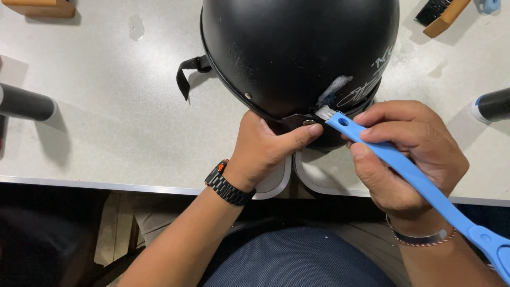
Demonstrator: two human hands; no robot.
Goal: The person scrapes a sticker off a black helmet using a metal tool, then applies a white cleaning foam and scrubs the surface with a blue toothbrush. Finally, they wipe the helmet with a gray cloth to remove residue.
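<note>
A pale grey table point(106, 117) fills most of the view, and a black helmet point(297, 53) is set on it near the front edge, its dome turned upward. White scrawled markings and a patch of white foam are seen on the shell's lower right side. A black strap point(188, 72) hangs out from the helmet's left side onto the table.

The helmet's lower rim is gripped by the left hand point(263, 151), the thumb laid along the edge and the fingers tucked beneath; a black wristwatch point(228, 183) is worn on that wrist. The right hand point(406, 154) is closed around a long blue brush point(414, 178), whose white bristles are pressed against the rim just beside the left thumb. A thin bracelet point(419, 237) is worn on the right wrist.

Black cylinders are laid at the left point(26, 103) and right point(491, 104) edges of the table. A wooden-backed brush point(441, 11) lies at the top right, and a wooden block point(40, 7) at the top left.
</note>
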